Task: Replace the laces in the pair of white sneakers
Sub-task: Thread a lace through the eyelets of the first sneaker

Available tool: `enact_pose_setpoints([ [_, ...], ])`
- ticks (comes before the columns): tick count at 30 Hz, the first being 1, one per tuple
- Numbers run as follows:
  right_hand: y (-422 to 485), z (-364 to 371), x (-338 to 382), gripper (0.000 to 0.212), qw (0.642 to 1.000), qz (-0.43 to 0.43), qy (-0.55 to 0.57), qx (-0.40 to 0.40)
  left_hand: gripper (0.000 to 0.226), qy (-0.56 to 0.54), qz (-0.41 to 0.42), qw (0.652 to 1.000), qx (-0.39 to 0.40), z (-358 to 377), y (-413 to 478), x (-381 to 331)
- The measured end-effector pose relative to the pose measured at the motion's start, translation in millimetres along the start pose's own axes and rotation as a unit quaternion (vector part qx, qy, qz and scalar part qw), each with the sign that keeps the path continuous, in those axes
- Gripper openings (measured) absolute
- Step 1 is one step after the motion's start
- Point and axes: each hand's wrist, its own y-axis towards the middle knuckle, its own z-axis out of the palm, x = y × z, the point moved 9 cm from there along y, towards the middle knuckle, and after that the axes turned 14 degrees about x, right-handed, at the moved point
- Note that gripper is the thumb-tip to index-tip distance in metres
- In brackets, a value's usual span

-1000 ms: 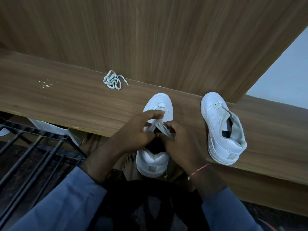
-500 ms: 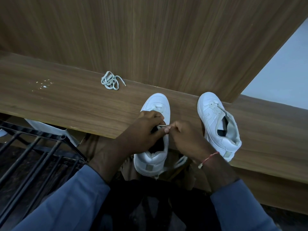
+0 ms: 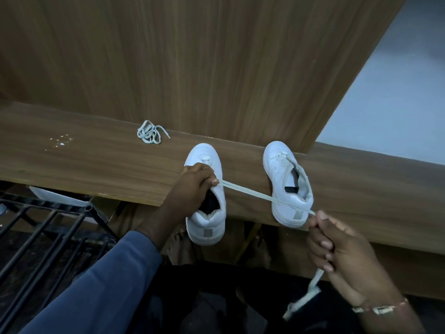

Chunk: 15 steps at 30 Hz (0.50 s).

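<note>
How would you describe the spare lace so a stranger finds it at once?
Start at the wooden ledge below the upright panel. Left of the held sneaker, near the panel, lies a small coiled lace. Nothing touches it, unlike the stretched lace the right hand pulls.

Wood-grain ledge (image 3: 84,165), matching upright panel (image 3: 192,56) behind it. Pale wall (image 3: 397,92) far right. Black metal rack (image 3: 55,206) lower left, below the ledge. Lighting dim.
</note>
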Motion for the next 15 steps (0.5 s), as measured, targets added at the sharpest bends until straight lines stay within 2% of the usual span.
enact_pose_setpoints([
  [2, -15, -6, 1, 0.023, 0.997, -0.036, 0.062, -0.025, 0.023, 0.064, -0.032, 0.997, 0.010, -2, 1, -2],
  [4, -22, 2, -6, 0.023, 0.998, -0.024, 0.047, -0.021, 0.030, 0.156, -0.054, 0.986, 0.015, -7, -6, -27],
  [6, -18, 27, -11, 0.024, 1.000, -0.005, 0.002, 0.022, 0.049, 0.101, 0.072, 0.992, 0.016, -6, -20, -91],
  [7, -14, 41, -11, 0.025, 0.999, -0.001, -0.014, 0.046, 0.049, 0.050, 0.147, 0.987, 0.042, 2, -32, -127],
  [8, -11, 57, -10, 0.027, 0.997, 0.001, -0.029, 0.066, 0.041, 0.020, 0.187, 0.978, 0.090, 14, -45, -156],
  [9, -6, 68, -7, 0.028, 0.996, -0.001, -0.043, 0.081, 0.030, 0.009, 0.194, 0.971, 0.138, 28, -51, -168],
  [11, -7, 83, -1, 0.030, 0.993, -0.005, -0.062, 0.102, 0.018, 0.043, 0.137, 0.975, 0.171, 30, -57, -163],
  [13, -12, 86, -7, 0.031, 0.988, 0.015, -0.090, 0.124, 0.024, 0.049, 0.055, 0.984, 0.164, 15, -55, -134],
  [15, -18, 85, -23, 0.032, 0.976, 0.049, -0.146, 0.152, 0.029, -0.056, -0.032, 0.993, 0.099, -16, -57, -105],
])
